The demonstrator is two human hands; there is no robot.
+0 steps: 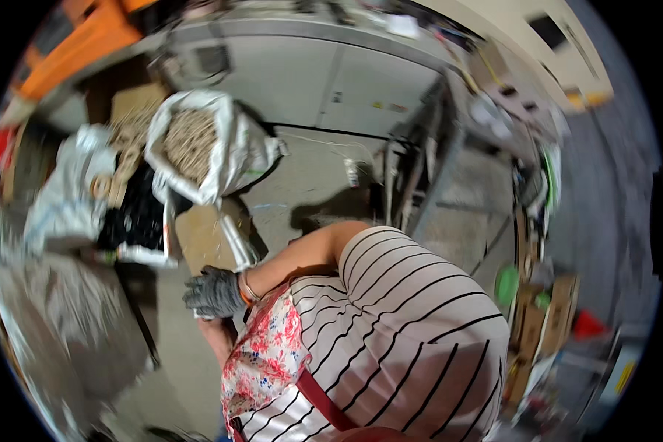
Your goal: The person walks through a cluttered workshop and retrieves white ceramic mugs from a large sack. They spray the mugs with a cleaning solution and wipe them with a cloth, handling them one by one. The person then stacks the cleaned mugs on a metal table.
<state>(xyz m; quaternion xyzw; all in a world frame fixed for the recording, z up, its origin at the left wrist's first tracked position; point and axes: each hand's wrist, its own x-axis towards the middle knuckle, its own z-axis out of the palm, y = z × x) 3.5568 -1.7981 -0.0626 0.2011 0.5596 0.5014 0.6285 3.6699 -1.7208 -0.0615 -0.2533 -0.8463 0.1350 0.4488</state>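
My right hand [215, 292], in a grey work glove, reaches across my front, and its fingers look curled in. What they close on, if anything, is hidden. My left forearm [219, 340] comes up from below to meet the glove; the left hand's fingers are covered by it. Just beyond both hands sits a brown cardboard piece or box [199, 234], with a pale rolled strip [233, 237] along its right side. Farther off stands a white woven sack [232, 151], open at the top and full of thin tan pieces [189, 145].
Left of the sack are a black plastic bag [134, 219], pale sacks [70, 184] and a large translucent bag [66, 331]. Pale cabinets [295, 85] line the back. A metal frame [438, 173] stands right, with cardboard boxes [560, 313] beyond. A white cord [324, 141] crosses the floor.
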